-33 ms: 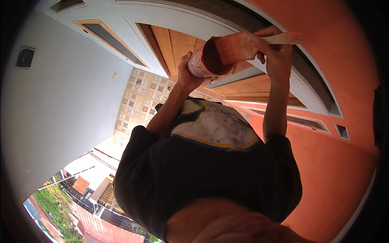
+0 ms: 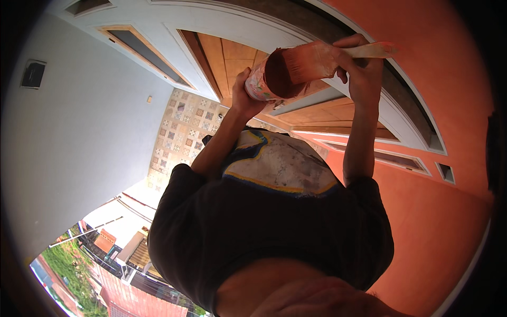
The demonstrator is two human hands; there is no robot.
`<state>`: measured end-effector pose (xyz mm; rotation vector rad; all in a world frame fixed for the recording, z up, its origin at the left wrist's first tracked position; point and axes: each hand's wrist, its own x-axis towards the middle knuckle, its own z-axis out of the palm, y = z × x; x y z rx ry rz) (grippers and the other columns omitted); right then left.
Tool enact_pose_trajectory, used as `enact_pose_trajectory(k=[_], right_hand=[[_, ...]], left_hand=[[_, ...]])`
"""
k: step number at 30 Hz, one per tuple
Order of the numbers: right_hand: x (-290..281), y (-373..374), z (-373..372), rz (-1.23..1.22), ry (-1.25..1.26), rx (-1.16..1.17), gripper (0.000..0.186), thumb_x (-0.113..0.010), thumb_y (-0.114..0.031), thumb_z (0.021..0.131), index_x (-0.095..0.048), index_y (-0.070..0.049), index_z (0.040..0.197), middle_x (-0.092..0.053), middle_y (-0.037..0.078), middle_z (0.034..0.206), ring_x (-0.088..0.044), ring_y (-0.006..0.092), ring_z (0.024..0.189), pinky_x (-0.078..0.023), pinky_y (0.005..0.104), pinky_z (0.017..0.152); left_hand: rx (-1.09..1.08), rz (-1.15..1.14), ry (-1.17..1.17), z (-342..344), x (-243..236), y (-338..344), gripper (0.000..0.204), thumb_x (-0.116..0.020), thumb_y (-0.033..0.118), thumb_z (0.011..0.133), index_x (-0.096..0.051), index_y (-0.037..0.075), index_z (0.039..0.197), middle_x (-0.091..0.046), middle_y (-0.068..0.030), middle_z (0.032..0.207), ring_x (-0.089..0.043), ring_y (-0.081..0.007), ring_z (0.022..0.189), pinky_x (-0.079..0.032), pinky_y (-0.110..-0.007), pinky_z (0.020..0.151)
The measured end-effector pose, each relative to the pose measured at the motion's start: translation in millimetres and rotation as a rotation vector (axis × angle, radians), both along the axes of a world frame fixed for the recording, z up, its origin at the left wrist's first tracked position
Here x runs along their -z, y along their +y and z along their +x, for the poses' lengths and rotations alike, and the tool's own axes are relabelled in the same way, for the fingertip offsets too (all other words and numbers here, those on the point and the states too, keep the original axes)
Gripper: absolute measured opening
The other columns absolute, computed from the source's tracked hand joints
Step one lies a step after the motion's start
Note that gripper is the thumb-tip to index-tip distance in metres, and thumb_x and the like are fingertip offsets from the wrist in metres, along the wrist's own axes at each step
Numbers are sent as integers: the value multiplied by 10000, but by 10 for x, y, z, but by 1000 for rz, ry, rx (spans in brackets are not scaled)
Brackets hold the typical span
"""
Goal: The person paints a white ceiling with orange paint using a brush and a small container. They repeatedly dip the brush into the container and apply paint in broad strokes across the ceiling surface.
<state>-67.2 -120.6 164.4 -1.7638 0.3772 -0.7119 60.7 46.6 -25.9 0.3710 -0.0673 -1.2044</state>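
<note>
My left hand (image 2: 246,99) is wrapped round a small paint can (image 2: 257,83), held up in front of me and tipped so that its mouth faces right. The inside of the can is coated reddish-orange, and its outer side carries a floral-looking print with smears. A wide paintbrush (image 2: 314,61) lies across the can's mouth, bristle tips at or just inside the opening. Orange paint covers the bristles. My right hand (image 2: 360,71) closes round the brush near the base of its pale handle, which points right and has orange stains at its end.
Wooden doors (image 2: 232,58) in a white frame stand ahead. An orange wall (image 2: 433,232) runs along the right, a pale grey wall (image 2: 90,132) along the left. Patterned tiles (image 2: 185,124) cover the floor. Outdoor plants (image 2: 68,264) and a reddish roof (image 2: 140,293) show at lower left.
</note>
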Motion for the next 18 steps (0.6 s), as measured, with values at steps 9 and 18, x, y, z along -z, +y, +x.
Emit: enact_pose_trajectory(k=[9, 18], right_hand=[[-143, -295, -113, 127, -207, 89, 99, -720, -35, 887, -658, -6, 959, -635, 49, 767, -525, 73, 545, -378, 223, 469], [-524, -355, 106, 538, -563, 79, 135, -699, -152, 959, -649, -84, 1064, -679, 20, 1063, -607, 116, 968, -492, 322, 737]], left_hand=[[-59, -52, 30, 44, -32, -50, 566, -398, 577, 1000, -533, 182, 1383, -639, -102, 1240, -643, -265, 1016, -474, -351, 593], [50, -241, 33, 242, -416, -362, 657, -375, 645, 1003, -505, 145, 1409, -646, -102, 1223, -681, -294, 947, -472, -287, 555]])
